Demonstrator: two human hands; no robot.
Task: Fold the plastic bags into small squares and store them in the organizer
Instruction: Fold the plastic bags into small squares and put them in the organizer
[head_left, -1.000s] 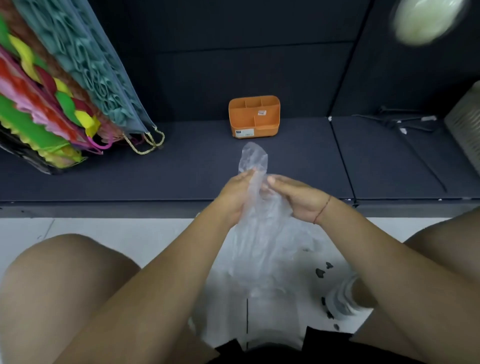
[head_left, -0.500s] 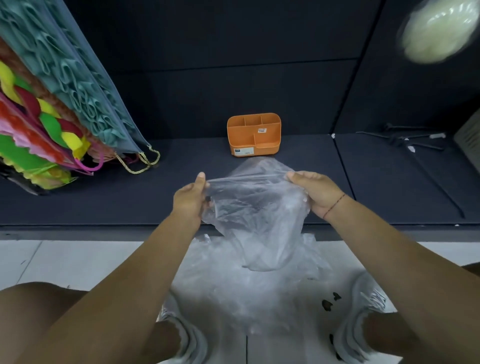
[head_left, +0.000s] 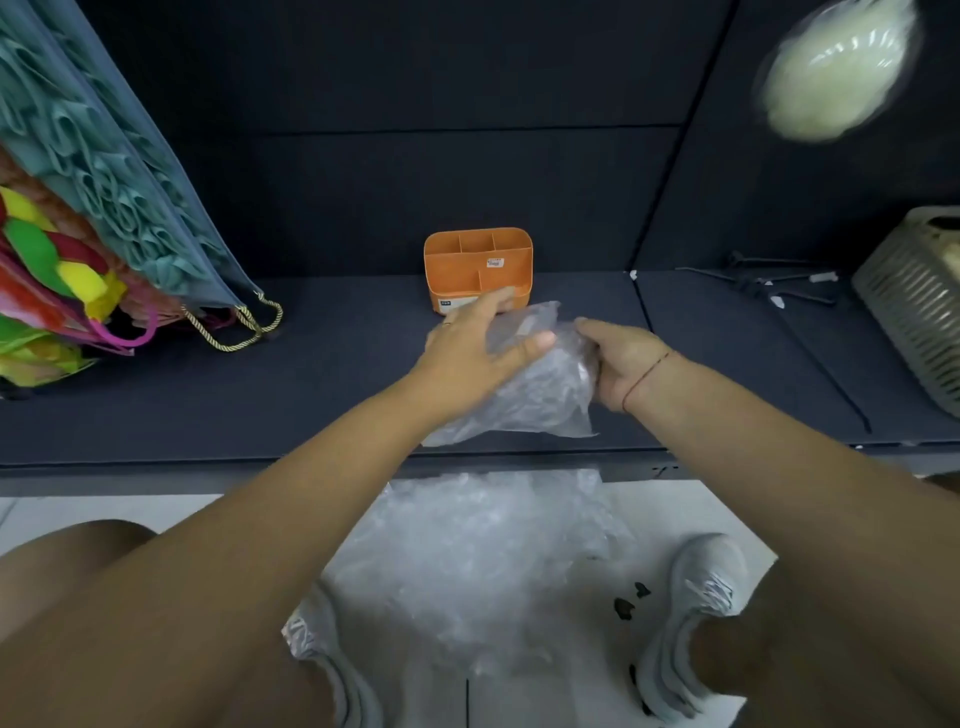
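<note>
A clear plastic bag lies spread on the dark shelf, just in front of the orange organizer. My left hand lies flat on the bag's left part with straight fingers. At the bag's right edge, my right hand grips the plastic with curled fingers. The organizer has several compartments, and nothing shows inside them. A heap of more clear bags lies on the white floor between my feet.
Colourful and teal fabric bags hang over the shelf's left end, with cord handles trailing down. A grey ribbed basket sits at the far right, black hooks beside it. A wrapped pale bundle hangs at upper right.
The bag was held up and stretched between both hands; now it lies on the shelf. My left hand has let go and flattened onto it, and both hands moved forward.
</note>
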